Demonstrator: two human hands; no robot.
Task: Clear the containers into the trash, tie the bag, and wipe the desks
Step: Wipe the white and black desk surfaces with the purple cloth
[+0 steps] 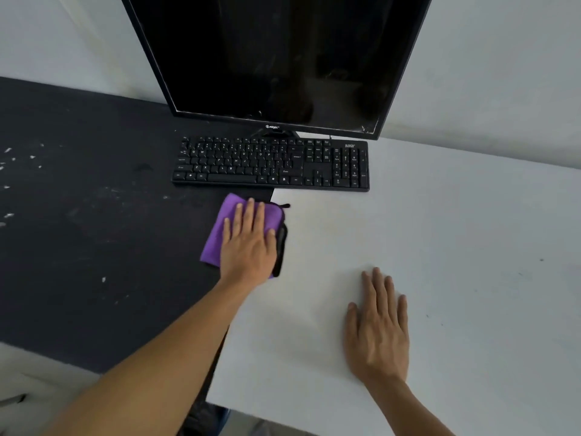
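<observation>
A folded purple cloth (pixel 220 228) with a black edge lies across the seam where the black desk (pixel 94 215) meets the white desk (pixel 440 247). My left hand (pixel 248 243) presses flat on the cloth, fingers spread and pointing toward the keyboard. My right hand (pixel 377 328) rests palm down on the white desk, fingers apart, holding nothing. No containers or trash bag are in view.
A black keyboard (pixel 270 163) sits just beyond the cloth, straddling both desks, with a dark monitor (pixel 276 58) standing behind it. White specks and scuffs (pixel 9 171) mark the black desk's left side. A pale wall runs behind.
</observation>
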